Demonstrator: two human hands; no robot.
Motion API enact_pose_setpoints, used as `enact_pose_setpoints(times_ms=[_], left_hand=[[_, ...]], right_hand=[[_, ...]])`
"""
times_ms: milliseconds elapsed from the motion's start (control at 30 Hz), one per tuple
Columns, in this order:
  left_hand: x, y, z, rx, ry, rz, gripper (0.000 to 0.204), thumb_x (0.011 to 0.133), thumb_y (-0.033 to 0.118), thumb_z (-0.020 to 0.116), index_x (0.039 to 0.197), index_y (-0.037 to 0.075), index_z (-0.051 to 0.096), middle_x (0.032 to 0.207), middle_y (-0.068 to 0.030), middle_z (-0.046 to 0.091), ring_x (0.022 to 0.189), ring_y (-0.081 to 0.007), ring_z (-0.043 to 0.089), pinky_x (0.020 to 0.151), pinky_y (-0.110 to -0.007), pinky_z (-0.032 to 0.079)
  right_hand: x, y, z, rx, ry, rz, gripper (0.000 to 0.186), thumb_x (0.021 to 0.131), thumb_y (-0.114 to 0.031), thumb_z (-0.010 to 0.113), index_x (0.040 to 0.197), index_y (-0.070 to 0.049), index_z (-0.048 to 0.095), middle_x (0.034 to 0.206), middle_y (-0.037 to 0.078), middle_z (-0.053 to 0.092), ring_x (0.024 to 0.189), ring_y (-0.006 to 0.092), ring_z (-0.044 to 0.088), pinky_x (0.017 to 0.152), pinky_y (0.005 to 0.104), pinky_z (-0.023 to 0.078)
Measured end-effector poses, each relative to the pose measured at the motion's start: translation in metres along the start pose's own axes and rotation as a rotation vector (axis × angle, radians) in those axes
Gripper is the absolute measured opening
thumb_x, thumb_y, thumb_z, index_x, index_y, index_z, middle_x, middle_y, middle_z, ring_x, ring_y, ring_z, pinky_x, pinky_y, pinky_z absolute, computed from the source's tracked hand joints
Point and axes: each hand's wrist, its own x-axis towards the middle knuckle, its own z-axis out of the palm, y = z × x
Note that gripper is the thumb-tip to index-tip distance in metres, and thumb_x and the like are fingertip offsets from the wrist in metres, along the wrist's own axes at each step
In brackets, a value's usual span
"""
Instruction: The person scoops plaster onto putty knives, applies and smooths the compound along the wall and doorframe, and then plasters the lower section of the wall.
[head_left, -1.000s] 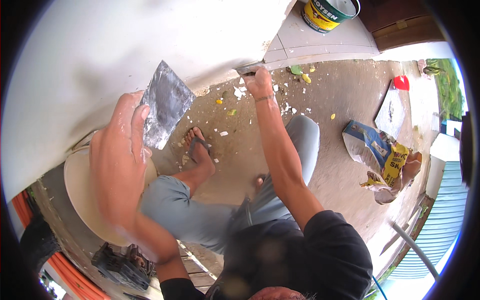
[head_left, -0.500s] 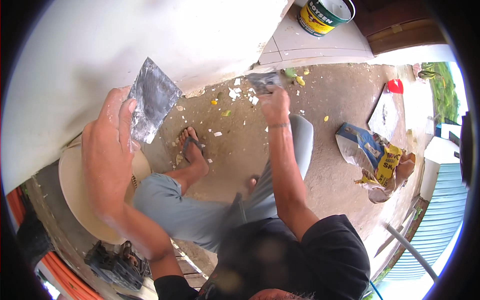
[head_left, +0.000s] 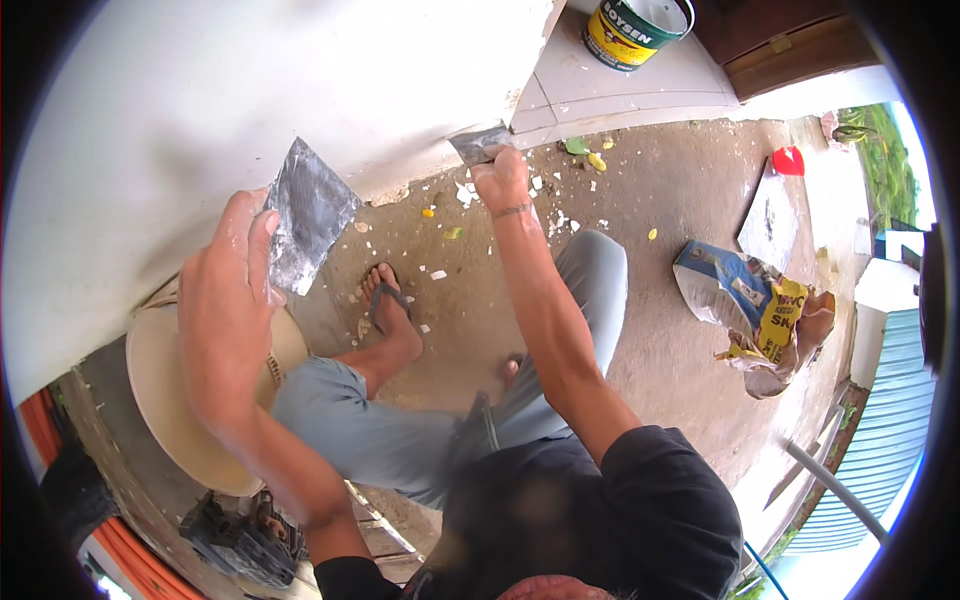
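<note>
At the foot of the white wall (head_left: 300, 70), reaching forward with the right hand (head_left: 502, 180), arm stretched out long and angled a little leftward; closed around the near edge of a small grey blade (head_left: 478, 145), with fingers curled and partly hidden; cannot tell whether touching the wall with it or just short of contact. On the other side, lifting the left hand (head_left: 225, 300) with elbow bent and knuckles up; pinching between thumb and fingers the left edge of a diamond-shaped grey plate (head_left: 315, 210), smeared with white, one corner pointing up; held in front of the wall, just right of the fingers and clearly apart from the blade. Beneath both tools, over concrete ground (head_left: 620, 330) littered with white chips (head_left: 465, 193) near the right hand; above a large cream round object (head_left: 160, 390), partly covered by the left forearm.
</note>
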Motion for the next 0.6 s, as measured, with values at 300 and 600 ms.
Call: enact_pose_setpoints(times_ms=[300, 600], left_hand=[[0.000, -0.004, -0.010, -0.022, 0.017, -0.002, 0.026, 0.101, 0.018, 0.050, 0.117, -0.002, 0.053, 0.083, -0.0282, 0.057, 0.066, -0.0409, 0.048, 0.056, -0.045, 0.048], [0.010, 0.001, 0.008, -0.017, -0.026, 0.032, 0.026, 0.101, 0.019, 0.048, 0.118, -0.001, 0.055, 0.073, -0.0256, 0.056, 0.060, -0.0386, 0.050, 0.055, -0.043, 0.047]], right_hand=[[-0.051, -0.009, -0.015, 0.000, 0.006, 0.019, 0.040, 0.085, 0.011, 0.034, 0.124, 0.014, 0.042, 0.124, 0.026, 0.052, 0.114, 0.0404, 0.056, 0.104, 0.0528, 0.047], [0.046, 0.028, -0.055, -0.079, 0.144, 0.000, 0.044, 0.082, 0.013, 0.035, 0.125, 0.014, 0.043, 0.126, 0.025, 0.050, 0.113, 0.0424, 0.056, 0.101, 0.0550, 0.050]])
